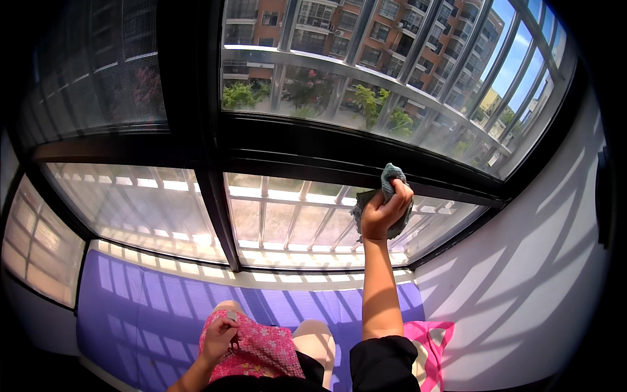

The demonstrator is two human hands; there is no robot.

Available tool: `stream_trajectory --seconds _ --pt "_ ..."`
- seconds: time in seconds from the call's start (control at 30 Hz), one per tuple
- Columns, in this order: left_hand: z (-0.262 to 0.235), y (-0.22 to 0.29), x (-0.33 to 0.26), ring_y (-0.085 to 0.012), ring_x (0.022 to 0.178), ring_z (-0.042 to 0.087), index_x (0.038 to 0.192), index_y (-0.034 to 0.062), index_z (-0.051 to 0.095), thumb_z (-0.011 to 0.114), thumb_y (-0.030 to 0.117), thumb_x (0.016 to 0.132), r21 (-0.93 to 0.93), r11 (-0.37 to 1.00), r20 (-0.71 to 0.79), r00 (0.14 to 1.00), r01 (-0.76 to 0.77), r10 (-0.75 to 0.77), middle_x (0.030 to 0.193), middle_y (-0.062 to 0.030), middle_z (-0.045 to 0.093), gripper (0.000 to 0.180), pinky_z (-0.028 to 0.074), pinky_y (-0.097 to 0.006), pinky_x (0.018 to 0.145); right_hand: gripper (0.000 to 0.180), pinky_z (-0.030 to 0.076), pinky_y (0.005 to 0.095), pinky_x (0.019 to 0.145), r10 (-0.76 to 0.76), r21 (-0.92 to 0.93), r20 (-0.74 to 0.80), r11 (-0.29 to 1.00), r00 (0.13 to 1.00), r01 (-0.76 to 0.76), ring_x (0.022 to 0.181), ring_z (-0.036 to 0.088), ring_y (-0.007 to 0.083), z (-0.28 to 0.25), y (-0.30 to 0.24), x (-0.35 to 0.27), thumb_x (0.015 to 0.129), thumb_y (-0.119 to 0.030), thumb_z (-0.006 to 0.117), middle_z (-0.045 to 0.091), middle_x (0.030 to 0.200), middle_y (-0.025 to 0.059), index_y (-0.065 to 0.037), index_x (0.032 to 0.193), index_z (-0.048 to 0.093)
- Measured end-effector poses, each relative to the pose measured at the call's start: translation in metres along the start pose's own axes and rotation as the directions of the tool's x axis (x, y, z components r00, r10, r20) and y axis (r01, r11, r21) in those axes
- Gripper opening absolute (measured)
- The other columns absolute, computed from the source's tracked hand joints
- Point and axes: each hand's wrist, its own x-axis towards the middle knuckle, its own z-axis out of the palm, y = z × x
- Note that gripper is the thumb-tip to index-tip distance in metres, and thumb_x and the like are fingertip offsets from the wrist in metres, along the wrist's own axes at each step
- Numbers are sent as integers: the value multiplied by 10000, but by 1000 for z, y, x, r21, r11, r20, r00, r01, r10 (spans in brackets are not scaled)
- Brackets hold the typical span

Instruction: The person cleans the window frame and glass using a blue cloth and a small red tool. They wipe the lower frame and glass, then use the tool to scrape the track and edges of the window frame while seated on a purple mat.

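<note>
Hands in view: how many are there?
2: the left hand over the pink floral fabric, and the right hand gripping a grey-green cloth by the black window frame.

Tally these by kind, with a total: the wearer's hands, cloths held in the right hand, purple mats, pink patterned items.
Hands: 2 (left hand, right hand)
Bunched grey-green cloth: 1
Purple mat: 1
Pink patterned items: 2 (lap fabric, item beside right arm)
Total: 6
</note>
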Motion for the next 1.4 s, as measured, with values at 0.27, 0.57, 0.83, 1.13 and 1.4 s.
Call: stream_trajectory --seconds 0.27,0.57,0.83,1.13,1.4 --pt "15 34 38 -172 735 592 1029 28 360 496 -77 834 -141 980 29 988 -143 149 890 -140 593 259 487 -271 636 197 531 339 692 827 652 495 -149 268 -743 812 624 215 -62 0 -16 928 -156 488 607 954 75 -63 1100 515" --pt "57 140 58 -163 741 600 1155 21 449 464 25 920 -279 904 268 877 -325 398 909 -105 598 236 485 -272 660 284 479 396 882 220 175 975 -757 5 -629 1009 579 256 -51 -96 -60 958 -151 411 570 1122 134 -16 1199 477" --pt "63 176 52 -87 732 584 1186 24 555 526 116 923 11 992 597 796 -129 97 830 -42 599 280 450 -225 661 229 488 285 782 186 79 982 -316 20 -946 854 602 152 -54 -145 -42 895 -93 522 612 974 100 -2 1103 491" --pt "70 157 51 -85 689 561 1094 17 586 525 127 923 96 968 606 785 -231 128 784 -37 605 213 435 -228 616 207 482 251 724 141 56 989 -167 32 -984 808 583 109 -50 -145 -56 907 -132 553 606 925 59 -20 1073 500" --pt "15 57 58 -257 784 641 1020 -27 598 522 161 902 634 699 151 939 -331 308 859 -154 646 234 496 -339 688 202 447 247 734 408 435 387 710 827 -553 798 522 124 -7 -121 -16 839 27 589 532 914 40 -30 1011 498"
